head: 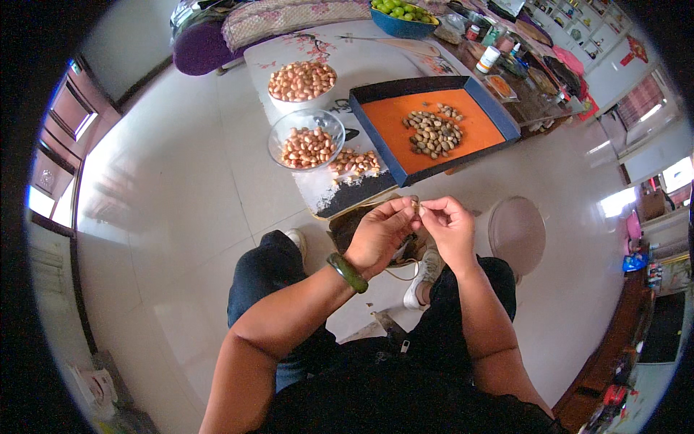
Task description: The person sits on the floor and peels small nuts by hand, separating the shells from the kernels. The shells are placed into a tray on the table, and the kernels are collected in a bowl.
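Note:
My left hand [382, 230], with a dark green bangle [347, 273] on its wrist, and my right hand [449, 225] meet above my knees. Between their fingertips they pinch a small brownish peanut pod [416, 206], mostly hidden by the fingers. Beyond them is a dark blue box tray [401, 172] with an orange bottom, where a heap of dark unshelled peanuts [434, 133] lies. Left of it, a clear glass bowl [275, 142] holds shelled peanuts [306, 147]. Loose kernels [355, 163] are spread on the table beside this bowl. A white bowl [282, 104] behind is heaped with kernels [302, 80].
Under my hands stands an open bag-like container [347, 230], its contents partly hidden. A round stool [516, 236] is to the right. The table [347, 46] also bears a blue bowl [401, 26] of green fruit. A white bottle [488, 58] stands among clutter behind the tray.

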Action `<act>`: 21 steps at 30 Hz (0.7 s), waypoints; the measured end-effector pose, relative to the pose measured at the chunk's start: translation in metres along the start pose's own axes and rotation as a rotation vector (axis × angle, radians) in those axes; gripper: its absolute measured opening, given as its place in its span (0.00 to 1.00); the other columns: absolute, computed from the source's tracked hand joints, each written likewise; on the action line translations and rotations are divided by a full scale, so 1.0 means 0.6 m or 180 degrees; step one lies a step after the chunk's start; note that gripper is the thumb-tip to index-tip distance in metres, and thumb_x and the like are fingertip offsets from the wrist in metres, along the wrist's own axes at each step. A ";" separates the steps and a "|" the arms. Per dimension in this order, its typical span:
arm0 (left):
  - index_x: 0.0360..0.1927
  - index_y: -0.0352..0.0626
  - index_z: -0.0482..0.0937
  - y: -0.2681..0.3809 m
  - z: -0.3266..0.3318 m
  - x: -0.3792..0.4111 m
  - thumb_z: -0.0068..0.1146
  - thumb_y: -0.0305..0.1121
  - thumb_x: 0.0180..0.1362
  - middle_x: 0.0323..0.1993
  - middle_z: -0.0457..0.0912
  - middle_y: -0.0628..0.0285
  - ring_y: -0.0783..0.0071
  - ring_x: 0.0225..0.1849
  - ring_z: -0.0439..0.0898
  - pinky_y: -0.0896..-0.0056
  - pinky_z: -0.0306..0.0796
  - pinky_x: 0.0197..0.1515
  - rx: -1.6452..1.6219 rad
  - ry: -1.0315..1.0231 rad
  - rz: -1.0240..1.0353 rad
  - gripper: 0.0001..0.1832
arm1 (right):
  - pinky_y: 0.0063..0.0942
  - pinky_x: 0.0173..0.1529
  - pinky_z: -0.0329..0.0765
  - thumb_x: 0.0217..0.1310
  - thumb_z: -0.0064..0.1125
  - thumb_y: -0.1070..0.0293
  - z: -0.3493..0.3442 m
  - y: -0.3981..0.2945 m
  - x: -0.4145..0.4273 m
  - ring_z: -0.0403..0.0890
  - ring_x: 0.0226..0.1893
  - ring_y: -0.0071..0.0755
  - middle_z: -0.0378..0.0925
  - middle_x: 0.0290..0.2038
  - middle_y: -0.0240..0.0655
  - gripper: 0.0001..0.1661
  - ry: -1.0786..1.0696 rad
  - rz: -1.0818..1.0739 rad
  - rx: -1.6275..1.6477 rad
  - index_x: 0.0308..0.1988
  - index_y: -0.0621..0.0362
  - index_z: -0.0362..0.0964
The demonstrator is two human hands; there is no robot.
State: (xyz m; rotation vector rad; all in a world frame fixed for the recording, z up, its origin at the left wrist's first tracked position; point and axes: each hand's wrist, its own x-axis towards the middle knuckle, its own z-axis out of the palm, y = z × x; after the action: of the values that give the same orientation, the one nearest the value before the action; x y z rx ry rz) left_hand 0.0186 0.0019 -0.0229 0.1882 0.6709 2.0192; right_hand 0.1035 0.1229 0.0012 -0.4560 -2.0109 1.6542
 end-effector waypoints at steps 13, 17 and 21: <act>0.42 0.37 0.74 0.006 -0.002 -0.001 0.49 0.30 0.65 0.37 0.78 0.64 0.76 0.37 0.76 0.74 0.72 0.43 0.0278 0.0103 -0.0080 0.08 | 0.19 0.36 0.76 0.57 0.63 0.75 -0.006 0.008 -0.001 0.78 0.30 0.17 0.80 0.30 0.30 0.05 -0.0042 -0.0127 -0.0579 0.33 0.63 0.74; 0.41 0.37 0.76 0.009 -0.011 0.004 0.52 0.30 0.64 0.37 0.79 0.63 0.75 0.37 0.78 0.75 0.75 0.43 0.0037 0.0042 -0.0207 0.08 | 0.19 0.36 0.76 0.56 0.63 0.75 -0.006 0.006 -0.002 0.78 0.31 0.17 0.80 0.30 0.31 0.05 -0.0049 -0.0267 -0.0773 0.33 0.63 0.74; 0.40 0.37 0.76 0.011 -0.015 0.006 0.52 0.30 0.63 0.36 0.80 0.62 0.75 0.37 0.79 0.75 0.75 0.43 0.0173 -0.0083 -0.0231 0.08 | 0.18 0.38 0.76 0.57 0.62 0.75 -0.008 0.012 0.000 0.78 0.33 0.17 0.80 0.32 0.31 0.05 -0.0164 0.0118 0.0070 0.34 0.63 0.74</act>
State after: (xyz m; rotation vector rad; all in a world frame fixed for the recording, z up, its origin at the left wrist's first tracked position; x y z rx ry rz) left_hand 0.0082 -0.0011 -0.0274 0.2190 0.7069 1.9273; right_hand 0.1057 0.1283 -0.0053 -0.4498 -2.0307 1.7252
